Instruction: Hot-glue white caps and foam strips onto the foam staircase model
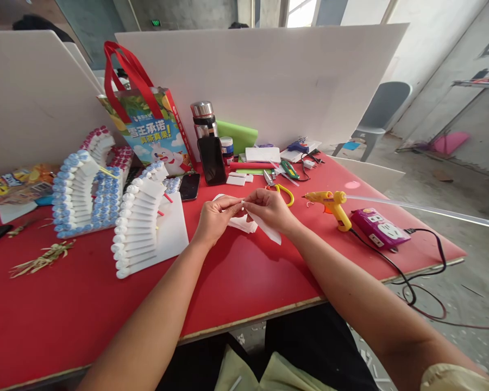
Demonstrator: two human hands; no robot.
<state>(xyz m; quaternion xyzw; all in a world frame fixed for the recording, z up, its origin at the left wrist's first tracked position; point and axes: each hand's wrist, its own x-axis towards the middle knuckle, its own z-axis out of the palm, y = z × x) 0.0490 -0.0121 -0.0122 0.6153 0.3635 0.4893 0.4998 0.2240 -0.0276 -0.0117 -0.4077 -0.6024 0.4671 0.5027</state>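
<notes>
Apparently, a small rolling or twisting step is in hand: the left hand (214, 217) and the right hand (271, 209) meet with fingers pinching the end of a thin, white, paper-like strip (269, 231), whose free part slants down below the right fingers. A loose pile of white, thin sheets (244, 224) lies on the red-topped bench (248, 296) just beneath the fingers. Left of them is a white, fan-shaped piece with puffy tips (136, 231); well to their right lies a yellow plastic glue gun (324, 198). The next move seems to call for a light, even pinch, keeping the strip untorn; exact fingertip contact is too small to tell.
</notes>
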